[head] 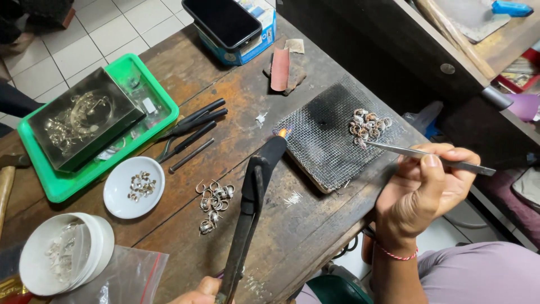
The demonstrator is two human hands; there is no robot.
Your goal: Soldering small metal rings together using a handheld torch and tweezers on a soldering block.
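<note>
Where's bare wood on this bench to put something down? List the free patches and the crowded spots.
Free: the wood between the torch and the wire mesh pad, and the strip between the black tools and the mesh. Crowded: the left side, with the green tray, white dish, white tub and loose rings.

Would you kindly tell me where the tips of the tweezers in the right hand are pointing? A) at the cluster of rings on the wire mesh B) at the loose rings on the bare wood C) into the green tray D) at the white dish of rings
A: the right hand holds the tweezers with their tips at the cluster of rings on the wire mesh.
</note>
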